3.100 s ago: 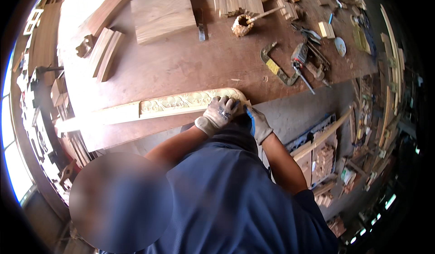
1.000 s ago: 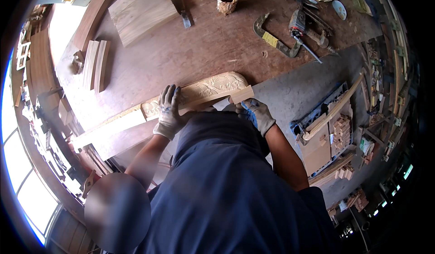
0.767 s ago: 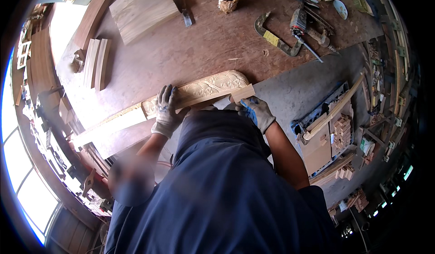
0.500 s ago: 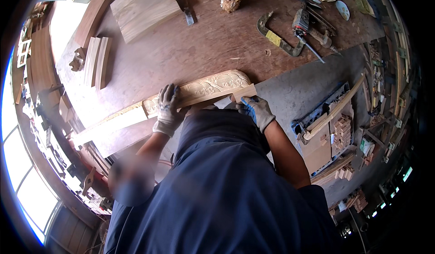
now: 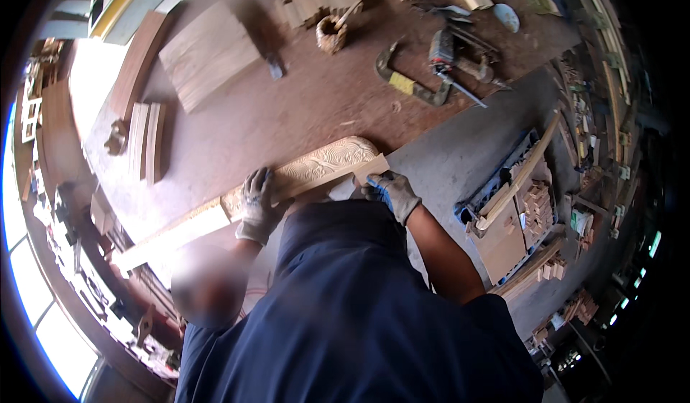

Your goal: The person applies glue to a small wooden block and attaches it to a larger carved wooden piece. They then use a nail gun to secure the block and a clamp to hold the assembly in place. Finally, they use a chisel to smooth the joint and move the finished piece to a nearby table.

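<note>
A long wooden board [image 5: 338, 155] with carved swirl patterns lies at the near edge of the workbench. A plain pale wood strip [image 5: 316, 183] runs along its near side. My left hand [image 5: 257, 205], in a grey-white work glove, lies over the board and strip, fingers closed across them. In a glove with blue fingers, my right hand [image 5: 394, 195] grips the strip's right end between thumb and fingers. My torso hides part of the space below the strip.
On the workbench [image 5: 309, 105] are a C-clamp [image 5: 402, 83], a power tool [image 5: 442, 51], a pot with a stick [image 5: 331, 35], a flat square panel [image 5: 208, 54] and curved wood pieces [image 5: 147, 141]. A crate of wood blocks [image 5: 535, 202] stands at the right.
My view has shifted, so the bench and its tools appear lower and further left. Both hands keep their places on the board and strip.
</note>
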### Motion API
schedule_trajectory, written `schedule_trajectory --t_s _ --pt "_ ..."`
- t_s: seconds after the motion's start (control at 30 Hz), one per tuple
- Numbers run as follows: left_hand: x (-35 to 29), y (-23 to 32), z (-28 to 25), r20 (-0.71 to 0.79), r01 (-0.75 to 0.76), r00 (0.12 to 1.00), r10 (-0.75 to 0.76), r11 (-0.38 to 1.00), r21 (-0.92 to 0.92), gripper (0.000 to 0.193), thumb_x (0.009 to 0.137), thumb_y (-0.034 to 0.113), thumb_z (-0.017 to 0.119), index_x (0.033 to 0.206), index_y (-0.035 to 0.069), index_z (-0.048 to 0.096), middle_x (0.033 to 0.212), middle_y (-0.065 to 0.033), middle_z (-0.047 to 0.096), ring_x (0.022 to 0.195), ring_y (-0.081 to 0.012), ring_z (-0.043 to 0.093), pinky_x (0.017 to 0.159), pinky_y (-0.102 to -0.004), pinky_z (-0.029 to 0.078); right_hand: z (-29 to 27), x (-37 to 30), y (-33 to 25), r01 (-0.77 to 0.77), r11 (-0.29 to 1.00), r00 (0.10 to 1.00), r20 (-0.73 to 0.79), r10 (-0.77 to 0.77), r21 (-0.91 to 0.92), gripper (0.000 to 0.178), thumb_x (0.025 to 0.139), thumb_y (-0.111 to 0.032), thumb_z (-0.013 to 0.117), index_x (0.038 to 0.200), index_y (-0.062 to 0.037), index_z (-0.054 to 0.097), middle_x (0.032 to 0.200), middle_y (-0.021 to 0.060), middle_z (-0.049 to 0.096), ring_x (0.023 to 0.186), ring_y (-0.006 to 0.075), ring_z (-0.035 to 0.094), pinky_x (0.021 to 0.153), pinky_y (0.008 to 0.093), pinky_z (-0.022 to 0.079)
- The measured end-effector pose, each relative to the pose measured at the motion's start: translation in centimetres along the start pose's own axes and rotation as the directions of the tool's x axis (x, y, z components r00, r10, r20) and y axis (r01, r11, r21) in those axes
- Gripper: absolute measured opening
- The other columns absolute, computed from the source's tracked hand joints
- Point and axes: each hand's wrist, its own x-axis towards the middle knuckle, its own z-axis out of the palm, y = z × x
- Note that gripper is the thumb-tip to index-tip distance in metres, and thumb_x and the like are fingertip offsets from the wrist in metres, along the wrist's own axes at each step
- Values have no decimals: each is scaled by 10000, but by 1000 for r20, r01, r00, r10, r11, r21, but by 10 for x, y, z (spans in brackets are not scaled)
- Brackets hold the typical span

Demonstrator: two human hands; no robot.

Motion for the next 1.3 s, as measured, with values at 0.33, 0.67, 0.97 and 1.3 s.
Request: schedule_trajectory --t_s 0.33,0.67,0.97,1.3 --pt "46 44 13 34 -13 999 13 1000 1 914 761 431 895 1467 -1 507 1484 -261 522 1363 -476 479 1141 -556 413 -79 -9 -84 44 804 979 -134 -153 -593 224 947 -167 775 1107 -15 736 969 93 781 868 232 766 799 368 627" --pt "38 55 3 50 80 995 -83 995 65 992 760 382 913 1542 10 430 1568 -274 449 1437 -471 422 1183 -559 380 -126 65 -206 -50 -135 426 101 -899 -990 594 818 -263 770 1351 -71 591 1357 258 605 1226 445 601 1055 539 481" --pt "14 111 -12 97 432 894 -438 783 -448 184 972 186 719 1082 54 785 1016 -174 781 973 -337 763 874 -402 591 -125 83 -204 32 -362 587 310 -748 -932 227 851 -112 635 1076 -97 603 1045 190 671 1000 410 680 834 529 551" --pt "8 115 -5 384 395 884 -265 864 -313 247 975 266 706 1004 26 755 859 -222 735 804 -355 730 769 -453 560 -57 13 -205 259 698 919 -52 -390 -667 257 1005 -251 741 828 -116 612 653 -81 466 513 18 369 453 267 268"
